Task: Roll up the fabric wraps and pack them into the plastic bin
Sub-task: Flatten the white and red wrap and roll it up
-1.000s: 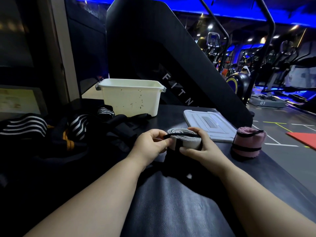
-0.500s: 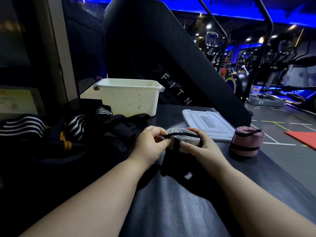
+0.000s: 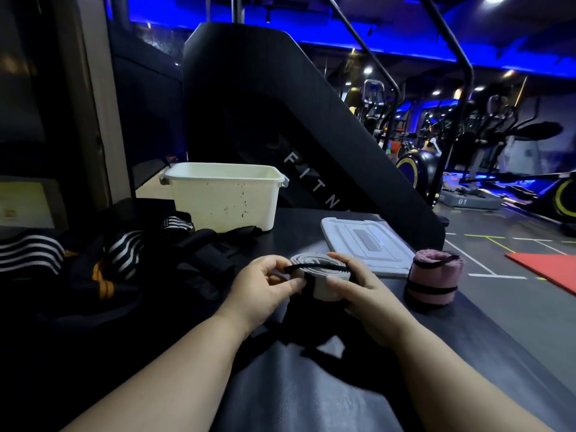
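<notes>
Little has shifted in the past second: your hands keep the same hold on the grey wrap roll [image 3: 324, 283], with the black strap [image 3: 314, 269] now drawn taut across its top. The roll sits in front of the plastic bin [image 3: 224, 201], slightly to its right and nearer to you, low over the counter [image 3: 311, 394].

Your left hand [image 3: 265, 286] pinches the strap's end at the roll's left rim. Your right hand [image 3: 361, 291] curls round the right side, thumb on the front wall. That grip likely stops the coil from springing loose while the strap is fastened.

The coil's spiral face points up toward you, so its winding axis stands roughly upright. Squeezed into an oval, its long axis runs left to right, from one hand to the other.

Right of the bin and nearer to you, the bin's lid [image 3: 367, 247] lies flat, leaving the bin's mouth free. Further right of the bin, beyond the lid, a pink roll [image 3: 434, 283] stands on end, already strapped. Left of the bin and toward you lies a pile of loose striped wraps [image 3: 124, 254], apparently awaiting rolling. Nothing can be seen inside the bin from this angle.
</notes>
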